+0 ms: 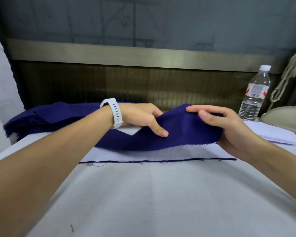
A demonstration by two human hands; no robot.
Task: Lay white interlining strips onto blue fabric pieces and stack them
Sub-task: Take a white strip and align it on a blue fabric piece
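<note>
One blue piece (162, 134) in both hands (140, 118) (229, 127)

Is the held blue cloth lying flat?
No. The left hand and right hand hold the blue cloth humped over the white strip.

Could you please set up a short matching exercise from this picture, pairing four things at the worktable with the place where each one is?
Things:
1. blue fabric piece
2. water bottle
3. white watch
4. pile of blue fabric

Places:
A. lying at the far left of the table
B. strapped on a wrist
C. held up between the left hand and the right hand
D. standing upright at the far right

Pairs: 1-C, 2-D, 3-B, 4-A
</note>
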